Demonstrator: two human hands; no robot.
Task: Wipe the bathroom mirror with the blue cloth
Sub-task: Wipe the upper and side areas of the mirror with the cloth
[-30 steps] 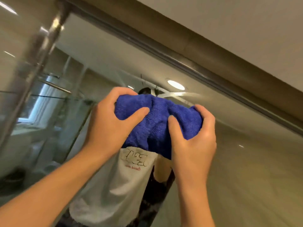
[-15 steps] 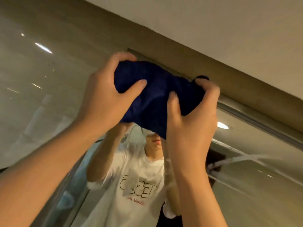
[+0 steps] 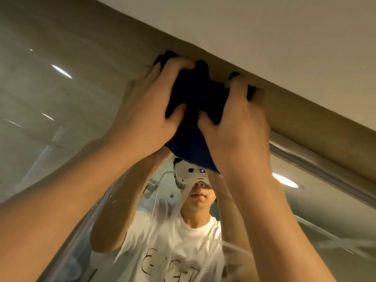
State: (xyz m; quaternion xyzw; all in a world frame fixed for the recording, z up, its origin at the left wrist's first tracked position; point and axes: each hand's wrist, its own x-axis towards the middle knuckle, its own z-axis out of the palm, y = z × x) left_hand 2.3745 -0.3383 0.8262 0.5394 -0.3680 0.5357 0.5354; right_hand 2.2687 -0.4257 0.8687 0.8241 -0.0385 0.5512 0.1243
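Gripping blue cloth (image 3: 193,143): left hand (image 3: 146,112), right hand (image 3: 238,123) | mirror (image 3: 305,200) top, ceiling (image 3: 264,27)

One head-worn wide-angle view tilts steeply upward, close to the large reflective glass bathroom mirror (image 3: 254,210) and white ceiling (image 3: 264,27)

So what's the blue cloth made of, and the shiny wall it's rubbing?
The cloth looks like soft, fuzzy fabric, maybe microfibre or terry: it bunches and folds under both hands, with a matte, non-shiny surface. The mirror looks like smooth glass with a glossy finish: it reflects the person and a ceiling light, and shows streaks. Its edge strip seems to be metal, though that is less sure.
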